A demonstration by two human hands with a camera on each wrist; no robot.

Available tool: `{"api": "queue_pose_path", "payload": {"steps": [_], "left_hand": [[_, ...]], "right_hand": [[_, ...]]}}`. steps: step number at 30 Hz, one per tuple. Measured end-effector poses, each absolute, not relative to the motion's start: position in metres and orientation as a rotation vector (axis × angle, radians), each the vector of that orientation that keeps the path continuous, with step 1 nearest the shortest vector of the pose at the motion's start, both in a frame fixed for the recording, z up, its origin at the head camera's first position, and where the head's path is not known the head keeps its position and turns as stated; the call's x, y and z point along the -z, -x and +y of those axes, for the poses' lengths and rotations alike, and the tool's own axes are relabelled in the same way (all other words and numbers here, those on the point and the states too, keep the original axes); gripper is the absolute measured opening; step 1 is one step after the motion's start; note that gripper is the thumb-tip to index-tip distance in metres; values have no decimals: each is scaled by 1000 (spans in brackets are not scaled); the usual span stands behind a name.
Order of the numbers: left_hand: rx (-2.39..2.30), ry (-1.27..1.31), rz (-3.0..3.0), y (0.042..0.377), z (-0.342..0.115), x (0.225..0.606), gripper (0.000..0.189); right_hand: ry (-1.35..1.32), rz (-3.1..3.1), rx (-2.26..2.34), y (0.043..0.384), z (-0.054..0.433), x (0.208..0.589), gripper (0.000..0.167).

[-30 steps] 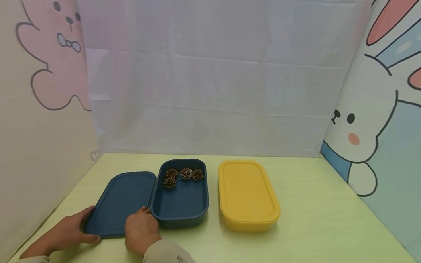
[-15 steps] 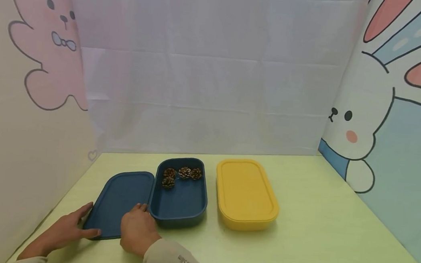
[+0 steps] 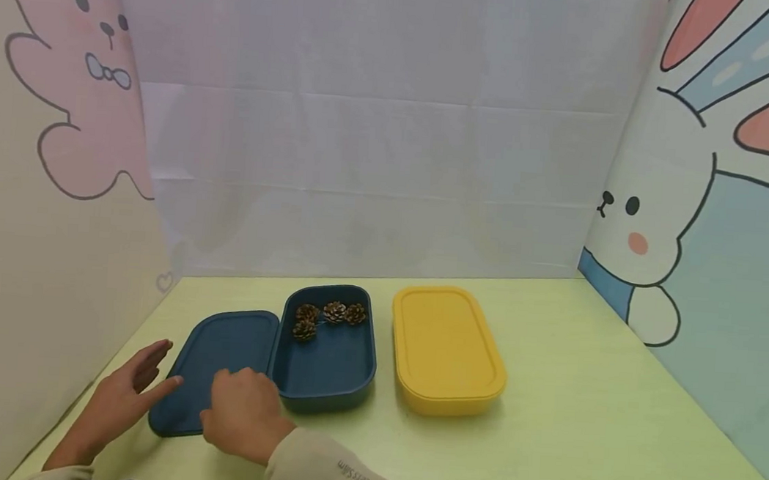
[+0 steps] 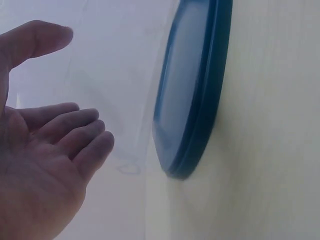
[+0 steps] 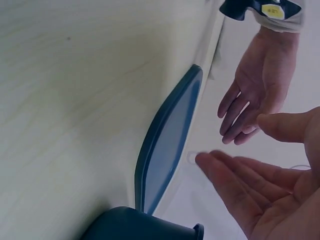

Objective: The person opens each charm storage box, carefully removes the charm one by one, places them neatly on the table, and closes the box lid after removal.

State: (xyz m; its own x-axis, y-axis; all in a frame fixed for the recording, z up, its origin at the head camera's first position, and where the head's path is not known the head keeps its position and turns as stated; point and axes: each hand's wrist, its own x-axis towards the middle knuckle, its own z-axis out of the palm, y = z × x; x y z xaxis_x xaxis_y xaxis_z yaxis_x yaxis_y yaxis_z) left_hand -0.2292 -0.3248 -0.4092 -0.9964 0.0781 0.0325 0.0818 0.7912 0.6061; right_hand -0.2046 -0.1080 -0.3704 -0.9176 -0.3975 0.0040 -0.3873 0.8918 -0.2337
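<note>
A dark blue lid (image 3: pixel 222 355) lies flat on the table, its right side up against a dark blue lunch box (image 3: pixel 327 365). Several pine cones (image 3: pixel 334 312) sit at the far end of that box. My left hand (image 3: pixel 115 403) hovers by the lid's near left corner, fingers loosely extended; the left wrist view shows a gap between the hand (image 4: pixel 50 155) and the lid (image 4: pixel 187 95). Over the lid's near right part is my right hand (image 3: pixel 244 416), which hides that corner. Nothing is between its thumb and fingers in the right wrist view, where the hand (image 5: pixel 265 190) is raised off the lid (image 5: pixel 167 135).
A yellow lunch box (image 3: pixel 447 346) with its lid on stands right of the blue box. White cloth (image 3: pixel 391 137) hangs behind the pale green table (image 3: pixel 580 399), and printed walls close off both sides. A band with a yellow label (image 5: pixel 272 11) is on the left wrist.
Both hands have come off the lid: the left rises from its left edge, and the right lifts and shifts left from its near right corner. The lid stays put beside the box.
</note>
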Motion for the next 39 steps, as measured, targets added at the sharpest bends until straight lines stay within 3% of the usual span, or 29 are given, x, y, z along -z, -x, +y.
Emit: {"api": "queue_pose_path", "payload": {"steps": [7, 16, 39], "left_hand": [[1337, 142, -2804, 227, -309, 407, 80], [1438, 266, -2650, 228, -286, 408, 70], [1592, 542, -2386, 232, -231, 406, 57]], "right_hand": [[768, 2996, 703, 210, -86, 366, 18], [1116, 2712, 1085, 222, -59, 369, 24], [957, 2675, 1456, 248, -10, 362, 20]]}}
